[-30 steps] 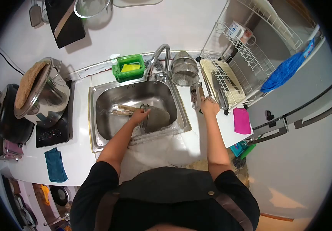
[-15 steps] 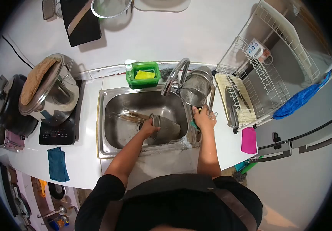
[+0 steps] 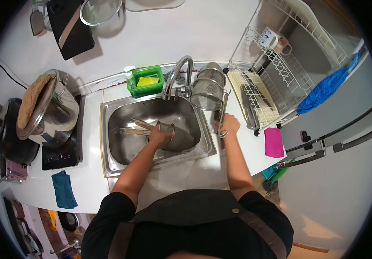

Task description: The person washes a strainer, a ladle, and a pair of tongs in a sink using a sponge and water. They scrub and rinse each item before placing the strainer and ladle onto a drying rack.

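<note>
In the sink, my left hand closes around the rim of a metal strainer lying on its side. Light wooden handles stick out to the left of it. On the counter at the right, my right hand has its fingers curled round a dark brown handle below a cylindrical mesh strainer. This strainer lies beside the faucet, apparently stacked with another. A long thin metal utensil lies along its right side. The fingertips of the right hand are partly hidden.
The curved faucet rises behind the sink. A green caddy holds a yellow sponge. A white dish rack stands right; a pink cloth hangs at the counter edge. Left are a large pot and an induction cooker.
The view has shifted a little. My left hand has moved further around the strainer in the sink. My right hand has moved down, away from the mesh strainer's rim on the counter.
</note>
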{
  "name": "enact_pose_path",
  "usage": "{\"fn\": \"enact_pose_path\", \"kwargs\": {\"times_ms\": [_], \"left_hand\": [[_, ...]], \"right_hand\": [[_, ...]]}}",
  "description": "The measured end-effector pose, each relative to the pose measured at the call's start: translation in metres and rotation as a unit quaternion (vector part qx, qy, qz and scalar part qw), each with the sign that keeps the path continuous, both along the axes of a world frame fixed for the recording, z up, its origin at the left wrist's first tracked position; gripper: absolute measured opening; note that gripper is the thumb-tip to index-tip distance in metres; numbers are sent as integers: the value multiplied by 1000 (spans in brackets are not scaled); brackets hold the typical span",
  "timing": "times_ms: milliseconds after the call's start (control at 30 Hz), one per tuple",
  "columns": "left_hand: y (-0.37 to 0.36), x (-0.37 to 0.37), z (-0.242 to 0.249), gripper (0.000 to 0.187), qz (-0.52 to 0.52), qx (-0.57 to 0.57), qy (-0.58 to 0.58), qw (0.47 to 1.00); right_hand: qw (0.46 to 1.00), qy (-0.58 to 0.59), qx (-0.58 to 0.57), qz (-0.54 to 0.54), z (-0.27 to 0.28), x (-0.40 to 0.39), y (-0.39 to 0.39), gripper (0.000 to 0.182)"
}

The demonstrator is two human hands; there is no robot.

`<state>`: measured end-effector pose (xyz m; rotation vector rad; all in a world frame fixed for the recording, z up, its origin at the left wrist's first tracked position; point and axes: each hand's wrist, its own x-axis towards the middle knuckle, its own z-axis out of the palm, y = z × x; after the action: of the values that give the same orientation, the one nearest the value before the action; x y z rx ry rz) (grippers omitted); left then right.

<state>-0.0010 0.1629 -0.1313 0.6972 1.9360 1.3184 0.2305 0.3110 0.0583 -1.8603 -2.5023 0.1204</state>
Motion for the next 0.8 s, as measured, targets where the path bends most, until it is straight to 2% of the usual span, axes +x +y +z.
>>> {"fn": "enact_pose_path", "kwargs": {"times_ms": [67, 133, 167, 200, 233, 300, 333, 367, 433, 500, 567, 600, 667, 700, 767, 800], "left_hand": [[-5, 7, 25, 56, 4, 12, -22, 1000], [-13, 15, 61, 53, 12, 28, -48, 998], [-18, 21, 80, 49, 4, 87, -119, 989], [-20, 25, 90, 45, -3, 146, -189, 971], [-17, 26, 95, 45, -5, 148, -191, 970], [-18, 28, 93, 39, -12, 101, -80, 992], [-11, 20, 64, 38, -23, 33, -14, 999], [-14, 23, 67, 38, -21, 35, -11, 999], [-9, 29, 78, 37, 18, 91, -75, 993], [-9, 30, 77, 35, 24, 67, -82, 994], [-8, 27, 75, 33, -5, 92, -54, 994], [-7, 29, 78, 33, -2, 93, -54, 994], [-6, 40, 91, 27, -20, 8, 193, 981], [-6, 48, 95, 27, -19, 4, 194, 981], [-5, 59, 103, 20, -25, 23, 313, 949], [-7, 59, 108, 20, -24, 22, 314, 949]], "right_hand": [[999, -23, -4, 28, -1, 15, 27, 41], [996, -22, 38, 80, -3, 40, 50, 38], [992, -6, 70, 109, -1, 52, 55, 36], [995, -61, 16, 76, 8, 55, 64, 39], [995, -63, 18, 74, 8, 62, 74, 39], [988, -17, 32, 153, -9, 82, 82, 43], [993, 32, -10, 112, 8, 79, 60, 47], [993, 34, -8, 115, 4, 84, 54, 47], [966, 197, 135, 95, -4, 102, 35, 50], [987, 148, 58, -34, 0, 128, 7, 53], [983, 75, -154, -71, 1, 160, -16, 53], [970, 131, -202, -16, 7, 166, -40, 53], [939, 193, -275, 69, 31, 143, -79, 50], [927, 203, -301, 99, 41, 119, -95, 49], [925, 177, -301, 149, 50, 65, -107, 47], [930, 178, -260, 190, 41, 43, -105, 46]]}}
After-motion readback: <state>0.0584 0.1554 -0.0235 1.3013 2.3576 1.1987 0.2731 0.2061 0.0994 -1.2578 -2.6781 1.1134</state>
